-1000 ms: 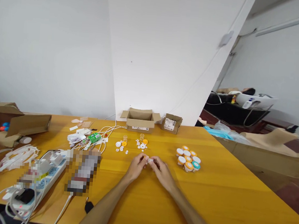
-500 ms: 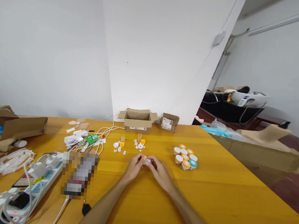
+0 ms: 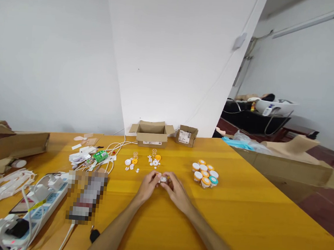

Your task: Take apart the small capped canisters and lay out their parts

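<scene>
Pinched between the fingertips of both hands, a small clear and white part [image 3: 163,179] is held just above the yellow-orange wooden table [image 3: 234,222], near its middle; what exactly the part is cannot be told at this size. It is gripped from the left by the left hand [image 3: 147,185] and from the right by the right hand [image 3: 177,190], the fingers of both curled in close around it, and both bare forearms are stretched in from the near edge. Just beyond the hands, small white and orange loose pieces [image 3: 155,161] are scattered, with a second scatter [image 3: 131,163] to their left. To the right of the hands, a tight cluster of small jars [image 3: 204,174] with orange, white and teal lids is set. At the far edge an open cardboard box [image 3: 151,133] and a smaller box [image 3: 186,135] are placed against a white wall [image 3: 174,64]. On the left of the table, white cables [image 3: 116,148], a green packet [image 3: 100,155], a white power strip [image 3: 44,200] with plugs and another cardboard box [image 3: 15,144] are seen. On the right, beyond the table, the room opens onto a dark floor [image 3: 322,206], where flattened cardboard [image 3: 296,166] is laid.
</scene>
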The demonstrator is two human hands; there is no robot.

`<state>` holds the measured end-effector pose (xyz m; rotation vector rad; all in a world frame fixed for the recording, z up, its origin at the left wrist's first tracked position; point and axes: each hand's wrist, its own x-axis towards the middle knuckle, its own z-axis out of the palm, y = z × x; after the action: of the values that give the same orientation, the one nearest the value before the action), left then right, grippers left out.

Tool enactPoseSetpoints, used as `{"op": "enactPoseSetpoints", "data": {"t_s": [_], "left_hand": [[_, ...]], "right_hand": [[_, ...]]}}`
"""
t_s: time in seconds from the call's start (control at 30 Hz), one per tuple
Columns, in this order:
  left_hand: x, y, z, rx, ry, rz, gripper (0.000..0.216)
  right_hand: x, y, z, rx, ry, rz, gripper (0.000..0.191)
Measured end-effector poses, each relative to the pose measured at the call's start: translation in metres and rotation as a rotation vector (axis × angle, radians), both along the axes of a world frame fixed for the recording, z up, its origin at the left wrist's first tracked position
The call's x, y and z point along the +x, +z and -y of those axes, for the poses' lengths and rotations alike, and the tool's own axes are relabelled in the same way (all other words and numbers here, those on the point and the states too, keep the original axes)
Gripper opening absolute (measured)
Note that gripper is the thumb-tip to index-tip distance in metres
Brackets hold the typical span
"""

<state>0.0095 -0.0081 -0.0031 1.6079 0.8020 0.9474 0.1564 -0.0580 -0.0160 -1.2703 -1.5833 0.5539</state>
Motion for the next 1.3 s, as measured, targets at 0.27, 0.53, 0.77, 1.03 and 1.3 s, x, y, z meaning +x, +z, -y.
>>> {"op": "enactPoseSetpoints", "data": {"t_s": [0.27,0.53,0.77,1.03,1.3], "left_hand": [[0.0001,0.0008,0.0004,0.011,0.004,-0.013,0.049],[0.0007,0.0005,0.0006,0.003,0.007,-0.012,0.049],[0.0002,-0.0001,0.0004,0.006,0.002,-0.01,0.049],[0.0009,-0.0015,-0.0004,-0.009,0.008,-0.01,0.049],[0.0,-0.0028,-0.0005,-0.02,0.025,0.003,0.051]], "right_hand": [[0.0003,-0.0003,-0.0004,-0.038,0.045,-0.02,0.021],[-0.0003,-0.0059,-0.0028,-0.078,-0.003,-0.05,0.026],[0.0008,-0.007,-0.0032,-0.004,-0.006,-0.045,0.029],[-0.0006,-0.0042,-0.0028,-0.09,0.038,-0.093,0.026],[-0.0008,-0.0043,-0.0017,-0.115,0.039,-0.091,0.029]]}}
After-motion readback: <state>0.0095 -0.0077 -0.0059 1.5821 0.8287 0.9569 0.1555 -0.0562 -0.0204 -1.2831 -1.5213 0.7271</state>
